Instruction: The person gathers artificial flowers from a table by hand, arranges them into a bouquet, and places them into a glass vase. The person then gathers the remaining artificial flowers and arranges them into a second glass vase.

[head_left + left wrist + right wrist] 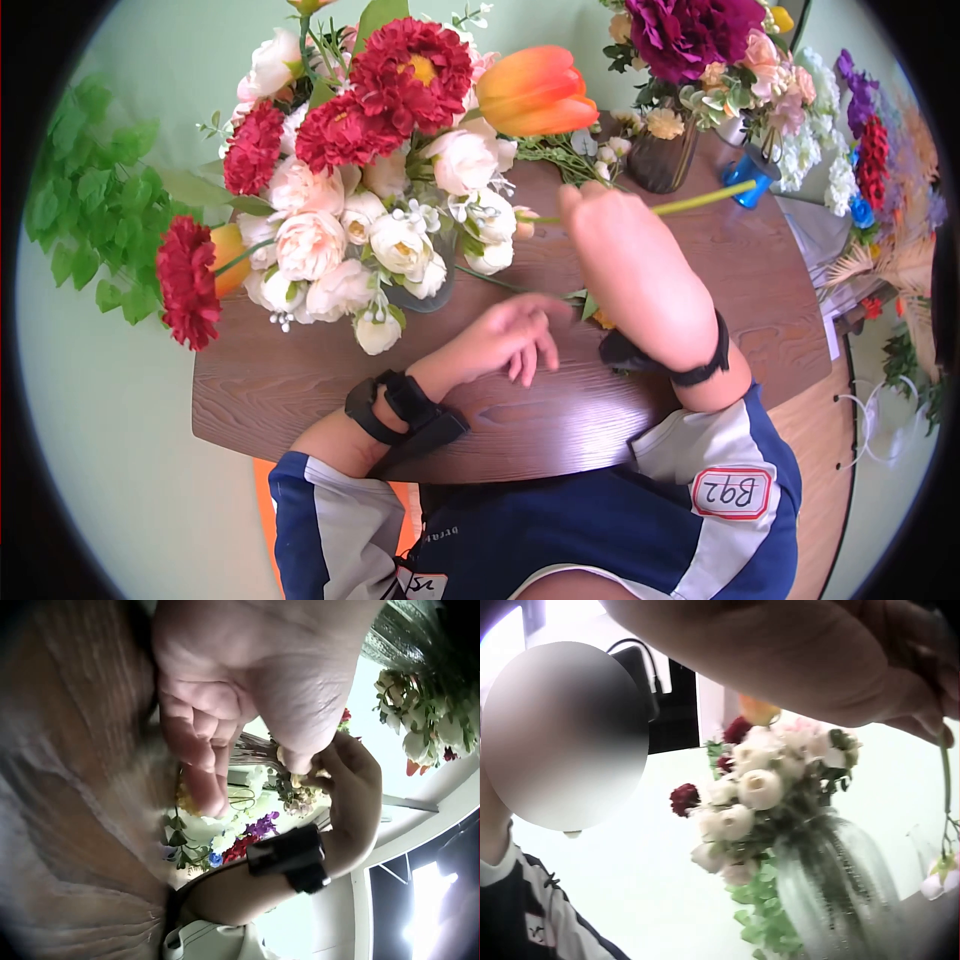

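In the head view my right hand [640, 270] grips a green stem [705, 198], whose bare end points right past the hand. A small pale bud [523, 222] shows left of the hand; whether it is on this stem I cannot tell. The right wrist view shows the stem [945, 772] hanging from the fingertips. My left hand [505, 338], empty with loosely bent fingers, hovers in front of a glass vase [430, 285]. That vase holds white roses [400, 245], red flowers [420, 70] and an orange tulip [535, 90].
Behind the right hand stand a dark vase [662, 155] of purple and peach flowers and a small blue container [752, 178]. Green leaves [95, 195] hang at the left wall. A small leafy piece [590, 305] lies on the wooden table [500, 430] between the hands.
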{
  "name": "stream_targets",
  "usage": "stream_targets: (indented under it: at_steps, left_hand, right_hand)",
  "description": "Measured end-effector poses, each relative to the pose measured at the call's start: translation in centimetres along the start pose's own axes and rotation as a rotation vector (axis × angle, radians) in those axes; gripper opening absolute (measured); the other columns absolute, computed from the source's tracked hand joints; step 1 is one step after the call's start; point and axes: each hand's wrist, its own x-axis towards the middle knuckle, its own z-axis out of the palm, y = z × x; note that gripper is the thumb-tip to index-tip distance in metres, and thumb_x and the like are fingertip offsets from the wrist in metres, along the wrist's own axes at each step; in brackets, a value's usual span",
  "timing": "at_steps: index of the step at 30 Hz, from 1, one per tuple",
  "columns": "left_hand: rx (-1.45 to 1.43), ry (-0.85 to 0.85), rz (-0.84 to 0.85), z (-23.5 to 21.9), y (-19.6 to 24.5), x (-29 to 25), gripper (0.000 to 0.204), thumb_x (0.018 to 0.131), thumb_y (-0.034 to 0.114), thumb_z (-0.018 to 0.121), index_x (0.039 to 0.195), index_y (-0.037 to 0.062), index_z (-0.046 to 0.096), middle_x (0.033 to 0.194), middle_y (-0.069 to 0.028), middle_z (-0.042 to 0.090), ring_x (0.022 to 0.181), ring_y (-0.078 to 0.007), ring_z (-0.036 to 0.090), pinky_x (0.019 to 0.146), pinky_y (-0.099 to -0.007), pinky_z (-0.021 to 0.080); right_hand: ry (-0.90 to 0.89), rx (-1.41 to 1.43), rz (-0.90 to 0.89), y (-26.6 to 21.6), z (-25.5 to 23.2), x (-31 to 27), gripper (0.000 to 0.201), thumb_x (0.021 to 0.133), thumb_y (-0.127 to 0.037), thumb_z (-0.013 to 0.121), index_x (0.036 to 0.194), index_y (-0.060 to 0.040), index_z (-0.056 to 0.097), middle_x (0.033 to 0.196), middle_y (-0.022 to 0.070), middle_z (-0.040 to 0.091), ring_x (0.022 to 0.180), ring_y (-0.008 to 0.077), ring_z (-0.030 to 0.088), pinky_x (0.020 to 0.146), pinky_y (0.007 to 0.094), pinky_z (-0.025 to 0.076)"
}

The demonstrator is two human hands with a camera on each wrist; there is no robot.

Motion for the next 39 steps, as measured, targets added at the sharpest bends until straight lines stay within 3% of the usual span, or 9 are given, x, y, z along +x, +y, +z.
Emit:
stream_targets:
  at_steps: [3,6,16,21,28,30,35,38,39]
  left_hand:
    - [-0.448,0.120,0.240,-0.4,-0.5,0.0,0.045,0.095,0.036,0.036,0.125,0.0036,0.040,0.095,-0.0121,0.061,0.056,-0.0103,0.056,0.045,-0.0183,0.040]
    - [-0.625,0.246,0.183,-0.7,-0.8,0.0,0.043,0.093,0.036,0.041,0.117,0.0017,0.048,0.092,-0.0081,0.060,0.056,-0.0088,0.051,0.047,-0.0185,0.039]
    - [-0.604,0.286,0.213,-1.3,-1.5,0.3,0.022,0.091,0.021,0.049,0.099,0.0024,0.057,0.086,-0.0025,0.059,0.070,-0.0079,0.055,0.063,-0.0204,0.044]
    - [-0.688,0.314,0.395,-1.4,-1.1,0.3,0.019,0.088,0.007,0.051,0.104,-0.0014,0.056,0.107,-0.0056,0.059,0.099,-0.0122,0.055,0.091,-0.0257,0.043]
    - [-0.443,0.139,0.394,-0.8,0.3,-0.4,0.032,0.093,0.016,0.043,0.120,-0.0013,0.045,0.115,-0.0127,0.053,0.088,-0.0190,0.060,0.074,-0.0256,0.050]
    - [-0.427,0.100,0.337,-0.7,0.0,-0.5,0.029,0.092,0.020,0.046,0.111,-0.0011,0.051,0.098,-0.0092,0.057,0.075,-0.0156,0.061,0.066,-0.0248,0.050]
    - [-0.465,0.173,0.301,-1.1,-0.2,-0.5,0.020,0.091,0.019,0.048,0.096,0.0014,0.055,0.081,-0.0044,0.056,0.063,-0.0119,0.057,0.056,-0.0224,0.046]
    - [-0.472,0.237,0.306,-1.4,-0.5,-0.3,0.019,0.090,0.019,0.048,0.094,0.0020,0.056,0.078,-0.0040,0.056,0.059,-0.0109,0.055,0.053,-0.0214,0.043]
    - [-0.489,0.234,0.315,-1.5,-0.6,-0.3,0.019,0.090,0.019,0.048,0.093,0.0022,0.056,0.078,-0.0039,0.056,0.059,-0.0107,0.055,0.052,-0.0211,0.043]
  right_hand:
    - [0.009,-0.109,-0.160,-1.5,-0.4,-2.4,0.012,0.067,-0.006,0.061,0.076,0.0015,0.059,0.063,0.0105,0.060,0.061,0.0254,0.063,0.053,0.0314,0.052]
    - [-0.254,-0.211,-0.111,-3.6,-1.1,-4.2,0.005,0.065,-0.007,0.061,0.068,-0.0041,0.062,0.061,0.0067,0.060,0.060,0.0201,0.063,0.049,0.0288,0.050]
    - [-0.463,-0.256,-0.300,-3.8,1.7,-2.7,0.005,0.063,-0.006,0.062,0.067,-0.0071,0.063,0.060,0.0056,0.061,0.057,0.0190,0.063,0.045,0.0290,0.047]
    - [-0.326,-0.291,-0.296,-2.5,2.8,0.0,0.007,0.068,-0.010,0.060,0.071,-0.0099,0.066,0.072,0.0058,0.065,0.068,0.0202,0.066,0.052,0.0313,0.050]
    - [-0.121,-0.301,-0.125,1.2,-0.1,-0.3,0.004,0.064,-0.002,0.058,0.063,-0.0040,0.061,0.062,0.0144,0.059,0.062,0.0253,0.063,0.056,0.0327,0.050]
    - [-0.091,-0.151,0.023,2.0,-1.8,-0.2,0.008,0.063,0.004,0.053,0.068,0.0019,0.059,0.065,0.0210,0.056,0.066,0.0366,0.058,0.060,0.0406,0.048]
    - [0.294,0.039,0.184,3.4,-5.5,-1.2,0.006,0.071,0.006,0.051,0.077,0.0061,0.052,0.070,0.0251,0.054,0.066,0.0409,0.054,0.059,0.0409,0.044]
    - [0.597,0.472,0.342,4.3,-6.6,-1.0,0.007,0.084,0.002,0.047,0.084,0.0031,0.054,0.069,0.0095,0.057,0.058,0.0148,0.053,0.053,0.0253,0.042]
    - [0.737,0.479,0.189,5.0,-6.7,-0.7,0.010,0.087,0.002,0.044,0.085,0.0028,0.054,0.073,0.0077,0.058,0.060,0.0109,0.052,0.054,0.0229,0.042]
